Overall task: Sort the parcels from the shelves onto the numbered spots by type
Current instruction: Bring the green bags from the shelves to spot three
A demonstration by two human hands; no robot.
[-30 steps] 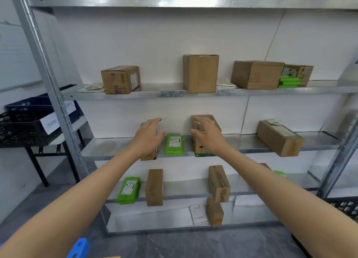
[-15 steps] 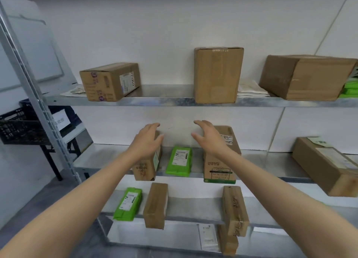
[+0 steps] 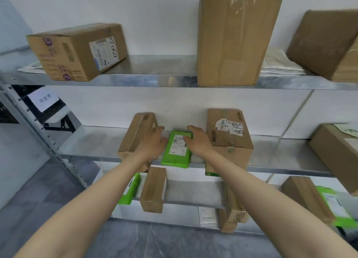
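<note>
Both hands are at the middle shelf (image 3: 93, 141), one on either side of a flat green parcel (image 3: 175, 155) with a white label. The parcel lies flat at the shelf's front edge, its near end just over the lip. The left hand (image 3: 153, 143) is open, its fingers stretched towards the back wall and its thumb side against the parcel's left edge. Whether it presses on the parcel cannot be told. The right hand (image 3: 197, 141) is also open, with lightly bent fingers lying across the far right part of the parcel and over its label, not closed round it. Just left of the parcel, partly behind the left hand, stands a narrow brown box (image 3: 135, 131) running from the front edge to the back. Just right of it sits a bigger brown box (image 3: 230, 143) with a torn white label on top. Another brown box (image 3: 337, 153) lies towards the right end of this shelf. On the upper shelf (image 3: 155, 67) a labelled carton (image 3: 77, 52) overhangs the front edge at the left. A tall carton (image 3: 232, 38) stands upright in the middle, with flat white mailers (image 3: 279, 63) and a further carton (image 3: 325, 42) to its right. On the lower shelf (image 3: 189, 193) a second green parcel (image 3: 129, 189) lies beside a small brown box (image 3: 154, 189), both at the front edge. A paper sign (image 3: 45, 100) hangs beyond the rack's left post.
</note>
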